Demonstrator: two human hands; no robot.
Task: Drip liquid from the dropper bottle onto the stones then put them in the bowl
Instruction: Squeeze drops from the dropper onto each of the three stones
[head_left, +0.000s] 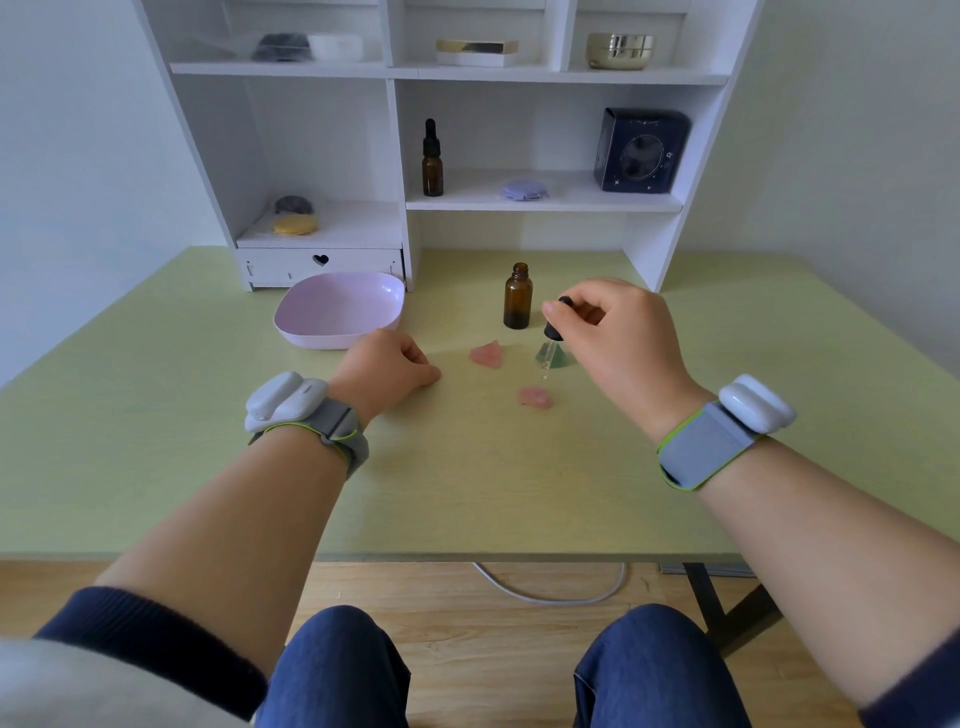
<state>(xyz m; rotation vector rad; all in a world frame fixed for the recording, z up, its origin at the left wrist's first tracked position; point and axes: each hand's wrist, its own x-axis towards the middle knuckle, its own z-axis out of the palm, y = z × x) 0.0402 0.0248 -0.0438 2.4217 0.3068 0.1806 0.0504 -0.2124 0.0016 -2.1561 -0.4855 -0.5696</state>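
The dropper (551, 338) is held in the right hand (618, 332), its black rubber bulb pinched between thumb and forefinger, the other fingers curled in. The glass pipette hangs downward, its tip poised above the table between the green stone (558, 357) behind it and the nearer pink stone (535, 397) just below it; whether any liquid is in the pipette cannot be made out. A second pink stone (487, 355) lies to the left, near the green one. All three stones are seen lying on the green table (467, 467), apart from one another. The green stone is partly masked by the pipette.

The open amber bottle (517, 297) is set upright just behind the stones, uncapped; how full it is cannot be told. The left hand (387, 366) is rested on the table as a loose fist, with nothing seen in its grasp, just left of the stones and just in front of the pink bowl (337, 312). The bowl is seen to contain nothing.

Behind stands a white shelf unit (405, 156). A second, capped dropper bottle (432, 161) is kept in one compartment, with a lilac object and a dark box (641, 150) beside it on the same shelf. The objects on the top shelf are blurred.
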